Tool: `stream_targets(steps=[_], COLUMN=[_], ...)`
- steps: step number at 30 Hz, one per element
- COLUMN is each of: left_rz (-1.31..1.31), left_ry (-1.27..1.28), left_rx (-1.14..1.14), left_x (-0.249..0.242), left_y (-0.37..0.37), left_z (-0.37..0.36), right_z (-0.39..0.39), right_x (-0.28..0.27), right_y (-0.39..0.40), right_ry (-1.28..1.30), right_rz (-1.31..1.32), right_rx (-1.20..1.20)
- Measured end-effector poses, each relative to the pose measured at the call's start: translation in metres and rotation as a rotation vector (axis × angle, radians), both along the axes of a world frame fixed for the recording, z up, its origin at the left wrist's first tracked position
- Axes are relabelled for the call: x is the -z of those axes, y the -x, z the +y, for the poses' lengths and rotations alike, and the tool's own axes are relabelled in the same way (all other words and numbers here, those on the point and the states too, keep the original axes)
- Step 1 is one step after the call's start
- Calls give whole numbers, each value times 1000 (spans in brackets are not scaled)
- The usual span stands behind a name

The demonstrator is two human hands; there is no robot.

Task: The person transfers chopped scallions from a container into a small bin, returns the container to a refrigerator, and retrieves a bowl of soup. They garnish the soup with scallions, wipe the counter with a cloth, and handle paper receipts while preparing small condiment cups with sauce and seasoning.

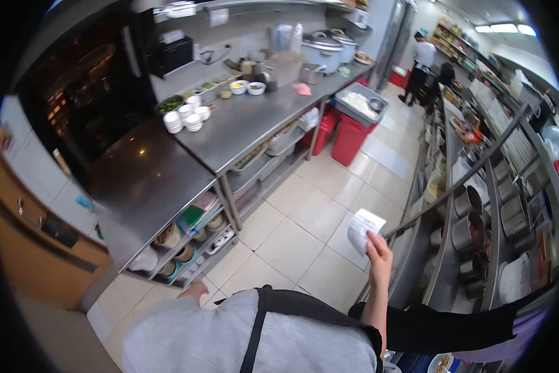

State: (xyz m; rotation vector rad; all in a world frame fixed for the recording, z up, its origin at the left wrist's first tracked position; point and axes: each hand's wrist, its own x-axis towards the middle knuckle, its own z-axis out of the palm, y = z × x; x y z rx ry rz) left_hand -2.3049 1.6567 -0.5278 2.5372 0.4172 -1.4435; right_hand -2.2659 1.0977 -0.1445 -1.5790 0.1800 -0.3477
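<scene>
My right hand [379, 252] is raised ahead of my body and pinches the lower edge of a small white printed paper slip [363, 231], like a receipt or order ticket. The slip stands out over the tiled floor, its upper part curling freely. Low beside my grey shirt, my left hand [196, 290] shows only in part, with its fingers blurred. It is nearest to the lower shelf of the steel counter [130, 186].
White cups [183, 115] and bowls stand on the long steel worktop [242, 118]. A grey tub [361, 104] sits over red bins [349, 140]. Metal pots [469, 230] line the right rack. A black sleeve [441, 329] reaches in close at lower right. Two people stand far back.
</scene>
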Motion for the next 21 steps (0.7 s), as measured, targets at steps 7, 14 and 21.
stream_targets(steps=[7, 14, 21], left_rz=[-742, -663, -214], left_ry=[441, 655, 435], left_rx=[334, 266, 371], left_x=[-72, -105, -65], left_y=[-305, -407, -422], left_z=[-270, -468, -477], right_z=[-92, -212, -320], right_x=[-78, -121, -135], right_y=[-111, -199, -300], right_ry=[-352, -203, -99], right_rz=[-256, -353, -359], right_rx=[41, -4, 13])
